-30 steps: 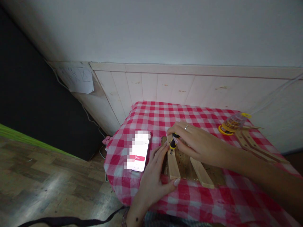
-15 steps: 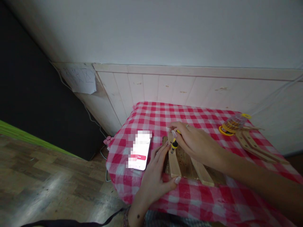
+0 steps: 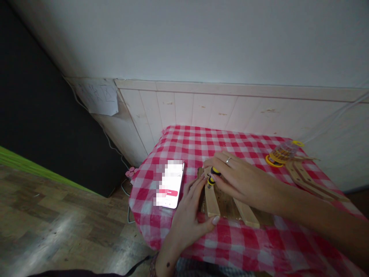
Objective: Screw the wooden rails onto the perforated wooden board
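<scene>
Right hand: screwdriver, seemingly | left hand: wood strip

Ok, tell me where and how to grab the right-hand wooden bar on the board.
Pinch the right-hand wooden bar across its long sides near the close end, probably best from the wearer's side: that end is exposed, while the right hand hides the far end.
</scene>
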Demonstrator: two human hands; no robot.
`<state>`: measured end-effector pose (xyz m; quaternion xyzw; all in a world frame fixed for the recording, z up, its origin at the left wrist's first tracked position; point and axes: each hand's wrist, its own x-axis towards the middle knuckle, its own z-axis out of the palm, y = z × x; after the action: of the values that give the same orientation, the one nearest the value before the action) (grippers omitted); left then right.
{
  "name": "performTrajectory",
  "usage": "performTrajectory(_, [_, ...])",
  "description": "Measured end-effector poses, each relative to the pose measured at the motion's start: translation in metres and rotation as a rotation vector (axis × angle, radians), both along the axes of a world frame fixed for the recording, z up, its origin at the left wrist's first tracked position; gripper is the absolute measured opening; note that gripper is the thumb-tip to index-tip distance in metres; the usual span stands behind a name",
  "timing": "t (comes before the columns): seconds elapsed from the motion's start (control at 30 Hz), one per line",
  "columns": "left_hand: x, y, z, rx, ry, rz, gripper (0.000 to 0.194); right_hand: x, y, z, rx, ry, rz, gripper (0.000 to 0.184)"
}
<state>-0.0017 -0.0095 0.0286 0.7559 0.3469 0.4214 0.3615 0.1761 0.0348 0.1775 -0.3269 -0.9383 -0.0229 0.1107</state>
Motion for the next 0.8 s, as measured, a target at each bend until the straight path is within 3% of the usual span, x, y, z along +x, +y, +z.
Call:
performTrajectory(0.17, [0.0, 0.001, 0.001, 0.0, -0.007, 0.002, 0.076, 0.003, -0.002, 0.004, -0.215, 0.11, -0.078, 0.022])
performTrajectory(0.37, [0.0, 0.001, 0.0, -0.031, 0.008, 0.004, 0.079, 0.002, 0.002, -0.01, -0.128, 0.216, -0.161, 0.024])
performTrajectory(0.5, [0.001, 0.001, -0.001, -0.015, 0.027, 0.025, 0.078, 0.002, 0.005, -0.011, -0.057, 0.136, -0.216, 0.034])
performTrajectory(0.8, [0.002, 0.001, -0.003, -0.029, 0.022, 0.063, 0.075, 0.007, 0.007, -0.008, -0.002, 0.061, -0.014, 0.033])
